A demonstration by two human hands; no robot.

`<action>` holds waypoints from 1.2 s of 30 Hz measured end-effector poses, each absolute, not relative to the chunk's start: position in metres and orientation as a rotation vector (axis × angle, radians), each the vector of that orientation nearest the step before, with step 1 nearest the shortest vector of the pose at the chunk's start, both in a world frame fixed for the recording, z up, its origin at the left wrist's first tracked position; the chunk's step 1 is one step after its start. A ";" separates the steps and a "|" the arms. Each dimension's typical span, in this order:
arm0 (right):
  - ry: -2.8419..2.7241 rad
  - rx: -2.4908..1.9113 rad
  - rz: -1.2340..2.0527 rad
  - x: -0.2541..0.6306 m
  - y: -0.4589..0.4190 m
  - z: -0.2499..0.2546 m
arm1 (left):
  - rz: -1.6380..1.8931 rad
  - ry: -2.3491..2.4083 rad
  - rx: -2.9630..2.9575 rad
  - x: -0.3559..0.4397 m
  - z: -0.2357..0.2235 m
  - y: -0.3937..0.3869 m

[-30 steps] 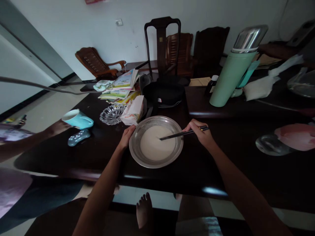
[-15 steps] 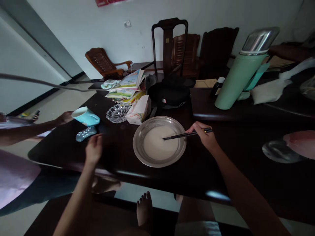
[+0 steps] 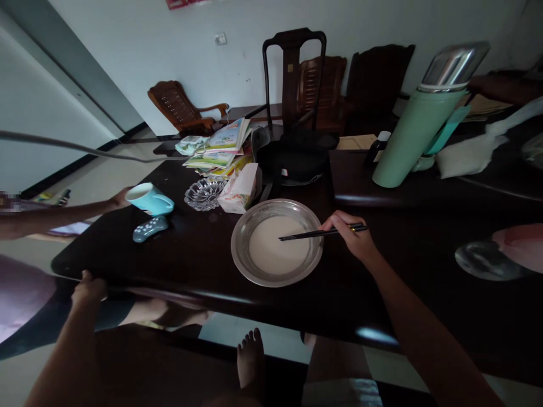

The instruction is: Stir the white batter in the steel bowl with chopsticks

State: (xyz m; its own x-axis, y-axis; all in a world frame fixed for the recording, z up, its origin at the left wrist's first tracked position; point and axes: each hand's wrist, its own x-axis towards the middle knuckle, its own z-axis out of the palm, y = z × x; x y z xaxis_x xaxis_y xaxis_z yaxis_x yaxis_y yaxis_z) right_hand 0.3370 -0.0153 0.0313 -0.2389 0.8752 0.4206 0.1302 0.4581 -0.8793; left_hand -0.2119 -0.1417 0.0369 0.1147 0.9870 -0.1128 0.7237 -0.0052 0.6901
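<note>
In the head view my right hand [image 3: 351, 234] is closed round a pair of dark chopsticks [image 3: 311, 232]. Their tips dip into a milky white liquid [image 3: 278, 254] inside a round metal bowl [image 3: 242, 264]. My left hand [image 3: 88, 288] is at the table's near left edge, well away from the bowl. Its thumb points up and its fingers curl loosely apart, with nothing seen in them. Left of the bowl lies a grey-blue game controller [image 3: 150, 229]. Just behind that, a light blue mug [image 3: 149, 199] tilts, with another person's hand [image 3: 121, 198] at its far side.
A glass dish [image 3: 206, 194], a tissue pack [image 3: 240, 189], stacked booklets [image 3: 223, 146] and a black case [image 3: 294, 161] stand behind the bowl. A green thermos [image 3: 418, 130] rises at the right. Further right lies a pink item [image 3: 520, 246]. A cable [image 3: 85, 148] crosses the left.
My left hand has moved left and down, from beside the controller to the table's near left edge. My right hand still holds the chopsticks in the liquid, almost unmoved.
</note>
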 end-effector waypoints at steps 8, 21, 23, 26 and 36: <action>-1.536 -0.901 0.954 0.345 -0.011 0.035 | -0.268 1.531 2.032 0.033 -0.193 -0.261; -1.591 -0.891 0.914 0.343 -0.010 0.029 | -0.334 1.592 2.089 0.067 -0.229 -0.271; -1.576 -0.871 0.953 0.343 -0.010 0.028 | -0.329 1.610 2.080 0.069 -0.234 -0.274; -1.741 -0.810 0.951 0.337 -0.012 0.027 | -0.304 1.550 2.141 0.065 -0.239 -0.277; -1.645 -0.862 0.928 0.342 -0.009 0.029 | -0.295 1.573 2.063 0.071 -0.223 -0.270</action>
State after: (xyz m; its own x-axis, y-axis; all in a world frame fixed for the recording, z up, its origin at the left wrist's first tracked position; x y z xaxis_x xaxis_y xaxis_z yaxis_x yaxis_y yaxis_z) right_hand 0.3418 -0.0093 0.0294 -0.2283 0.8794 0.4177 0.0971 0.4475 -0.8890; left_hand 0.0713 -0.2699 -0.2232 0.3001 0.8297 -0.4707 0.9438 -0.1866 0.2729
